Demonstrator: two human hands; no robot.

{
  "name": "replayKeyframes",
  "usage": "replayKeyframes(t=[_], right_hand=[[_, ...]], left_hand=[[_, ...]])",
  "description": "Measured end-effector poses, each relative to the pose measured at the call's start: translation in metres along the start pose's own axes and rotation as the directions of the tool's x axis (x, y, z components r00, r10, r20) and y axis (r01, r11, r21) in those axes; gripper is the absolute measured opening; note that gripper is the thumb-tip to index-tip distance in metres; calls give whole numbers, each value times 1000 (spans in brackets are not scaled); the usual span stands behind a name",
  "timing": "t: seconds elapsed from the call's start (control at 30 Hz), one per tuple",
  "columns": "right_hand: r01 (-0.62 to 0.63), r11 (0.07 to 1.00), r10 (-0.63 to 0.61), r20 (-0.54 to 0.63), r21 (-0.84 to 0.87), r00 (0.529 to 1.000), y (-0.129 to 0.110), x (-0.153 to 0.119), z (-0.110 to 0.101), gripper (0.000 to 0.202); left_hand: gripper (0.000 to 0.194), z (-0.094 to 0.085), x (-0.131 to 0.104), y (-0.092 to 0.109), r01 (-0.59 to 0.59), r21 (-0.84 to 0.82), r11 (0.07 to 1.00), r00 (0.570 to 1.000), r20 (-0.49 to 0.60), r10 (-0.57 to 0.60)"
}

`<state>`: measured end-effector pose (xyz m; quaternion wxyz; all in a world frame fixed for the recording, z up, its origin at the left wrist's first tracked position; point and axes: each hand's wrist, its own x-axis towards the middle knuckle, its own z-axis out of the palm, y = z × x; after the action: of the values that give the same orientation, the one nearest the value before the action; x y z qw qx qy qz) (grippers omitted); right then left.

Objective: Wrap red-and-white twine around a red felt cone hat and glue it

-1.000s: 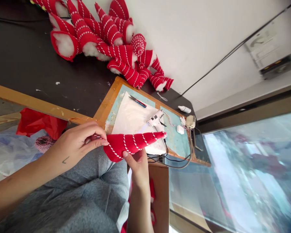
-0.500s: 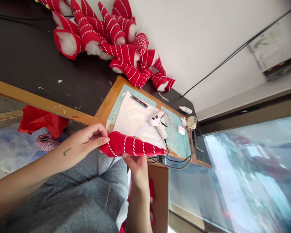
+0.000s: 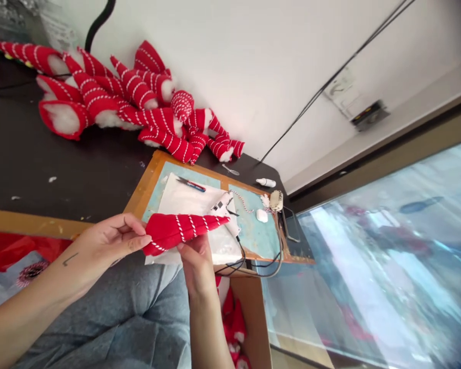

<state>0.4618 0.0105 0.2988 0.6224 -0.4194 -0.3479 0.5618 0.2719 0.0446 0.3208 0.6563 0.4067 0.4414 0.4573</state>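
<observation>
A red cone wound with white cord [image 3: 180, 231] is held between both hands above the near edge of the bench, its tip pointing right over the white sheet [image 3: 194, 202]. The left hand [image 3: 100, 246] is pinched on the wide end, and the right hand [image 3: 194, 256] is closed on the underside near the middle. Compared with half a second ago, the cone has been tilted so its tip sits higher again, and the striped side is turned upward; the grip of both hands is unchanged, which suggests the wrap is being inspected rather than set down. Behind the sheet a glue gun [image 3: 223, 204] lies on the blue mat [image 3: 253, 230]. A pile of finished cones [image 3: 130, 107] rests at the far edge against the wall.
</observation>
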Motion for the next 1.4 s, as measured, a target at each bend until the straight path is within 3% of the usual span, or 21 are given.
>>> replayKeyframes(t=[0.1,0.2,0.23,0.27,0.33,0.4,0.6,0.73,0.97,1.13,1.3,1.4], right_hand=[[158,969,-185,-137,-190,973,0,22,3,77],[278,813,-469,-294,-511,833,-4,23,3,74],[301,734,-539,-253,-609,804,-7,20,3,66],[328,652,-568,-154,-684,808,-10,17,4,55],[406,523,-498,118,-749,859,-15,14,6,29],[457,476,-374,297,-751,878,-17,17,10,12],[413,457,-343,272,-788,899,-14,39,21,13],[392,477,-337,249,-786,908,-12,47,19,14],[377,438,-285,272,-816,919,-7,52,16,17],[395,441,-288,289,-806,913,-8,52,15,18],[353,499,-214,283,-791,935,-19,49,19,14],[394,507,-332,248,-767,910,-31,45,13,17]], left_hand=[[36,9,19,13,-45,48,998,994,-101,50],[43,10,32,15,-19,76,997,983,-182,33],[44,9,34,13,11,76,997,982,-188,4],[46,7,35,11,42,75,996,982,-186,-27],[48,3,35,7,90,83,992,982,-173,-75],[48,2,34,5,128,100,987,981,-157,-112],[43,1,40,13,195,75,978,975,-123,-185],[40,-9,45,10,253,41,967,967,-41,-252],[38,-28,43,-4,263,239,935,951,100,-293],[36,-35,35,13,183,504,844,979,-18,-202],[37,-33,32,25,157,546,823,987,-116,-111],[32,-31,32,26,83,556,827,995,-92,-38]])
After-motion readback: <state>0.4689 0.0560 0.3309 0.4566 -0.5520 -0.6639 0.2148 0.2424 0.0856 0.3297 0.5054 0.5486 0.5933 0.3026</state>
